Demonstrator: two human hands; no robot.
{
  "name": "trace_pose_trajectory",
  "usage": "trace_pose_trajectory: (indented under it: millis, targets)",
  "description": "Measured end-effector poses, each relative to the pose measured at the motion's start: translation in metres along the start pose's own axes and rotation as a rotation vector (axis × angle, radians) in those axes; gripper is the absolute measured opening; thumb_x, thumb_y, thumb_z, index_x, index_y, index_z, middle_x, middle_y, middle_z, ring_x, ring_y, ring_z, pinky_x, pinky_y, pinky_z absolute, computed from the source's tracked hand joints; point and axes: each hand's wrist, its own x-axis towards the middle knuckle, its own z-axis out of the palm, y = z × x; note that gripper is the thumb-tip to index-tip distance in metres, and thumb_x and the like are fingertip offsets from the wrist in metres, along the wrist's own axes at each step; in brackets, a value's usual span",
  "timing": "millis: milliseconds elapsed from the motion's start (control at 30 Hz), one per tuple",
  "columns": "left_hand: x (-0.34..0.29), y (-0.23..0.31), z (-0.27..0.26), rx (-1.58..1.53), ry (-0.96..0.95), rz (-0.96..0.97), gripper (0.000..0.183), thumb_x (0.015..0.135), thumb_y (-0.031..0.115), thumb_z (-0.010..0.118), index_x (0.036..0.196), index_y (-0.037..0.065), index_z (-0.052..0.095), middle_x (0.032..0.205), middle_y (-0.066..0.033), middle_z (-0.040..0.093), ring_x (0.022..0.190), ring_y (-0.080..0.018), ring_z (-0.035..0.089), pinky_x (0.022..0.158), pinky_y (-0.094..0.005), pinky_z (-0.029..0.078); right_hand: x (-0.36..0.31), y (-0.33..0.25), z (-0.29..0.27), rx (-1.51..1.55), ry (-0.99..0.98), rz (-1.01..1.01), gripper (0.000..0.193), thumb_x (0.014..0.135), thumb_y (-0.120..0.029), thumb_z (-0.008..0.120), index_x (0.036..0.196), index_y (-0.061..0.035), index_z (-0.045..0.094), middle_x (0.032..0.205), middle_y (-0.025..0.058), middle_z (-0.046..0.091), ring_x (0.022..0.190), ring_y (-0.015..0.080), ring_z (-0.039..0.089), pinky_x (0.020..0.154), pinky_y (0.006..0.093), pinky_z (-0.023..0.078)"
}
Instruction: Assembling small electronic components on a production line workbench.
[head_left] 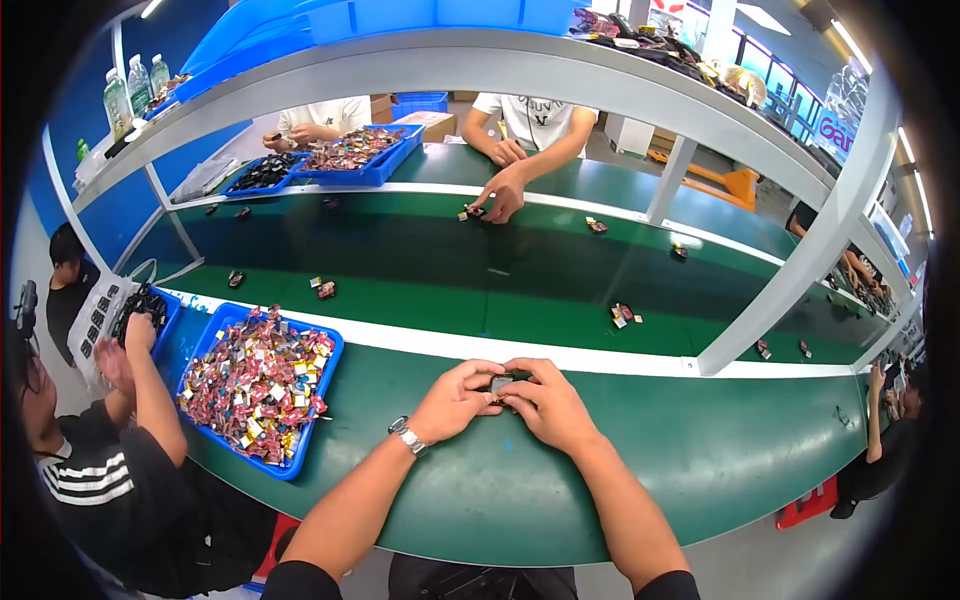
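Note:
Over the green workbench (440,470), my left hand (455,402) and my right hand (548,405) meet around a small dark electronic part (501,382). Fingers and thumbs of both hands are closed on it, so most of its outline is covered and its exact kind cannot be made out. A blue tray (335,372) heaped with small red, white and yellow electronic parts (255,385) stands left of my left hand.
Beyond the white rail (560,352) runs a green conveyor belt (420,290) with scattered small assemblies (625,316). A co-worker's hand (505,195) reaches onto it. A grey shelf post (790,270) rises at right. Another person (110,440) works at left.

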Motion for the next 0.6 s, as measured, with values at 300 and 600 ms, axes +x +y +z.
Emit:
trace_pose_trajectory:
  millis: [300,600]
  targets:
    - [0.0002,0.0031,-0.0011,0.043,-0.049,0.014,0.039,0.090,-0.007,0.049,0.129,0.000,0.044,0.120,-0.0150,0.058,0.112,-0.0207,0.058,0.096,-0.0359,0.052,0.0011,-0.0067,0.0030,-0.021,0.037,-0.016,0.010,0.079,-0.007,0.067,0.088,-0.0049,0.067,0.116,0.0083,0.059,0.107,0.0276,0.057,0.087,0.0368,0.050]
    - [0.0007,0.0037,0.0043,0.060,0.003,-0.041,0.034,0.092,-0.008,0.044,0.125,0.000,0.046,0.122,-0.0140,0.057,0.111,-0.0213,0.059,0.094,-0.0345,0.055,-0.0032,-0.0004,0.0005,0.074,-0.064,-0.037,0.009,0.082,-0.007,0.064,0.091,-0.0042,0.066,0.125,0.0111,0.054,0.116,0.0295,0.051,0.091,0.0381,0.048]
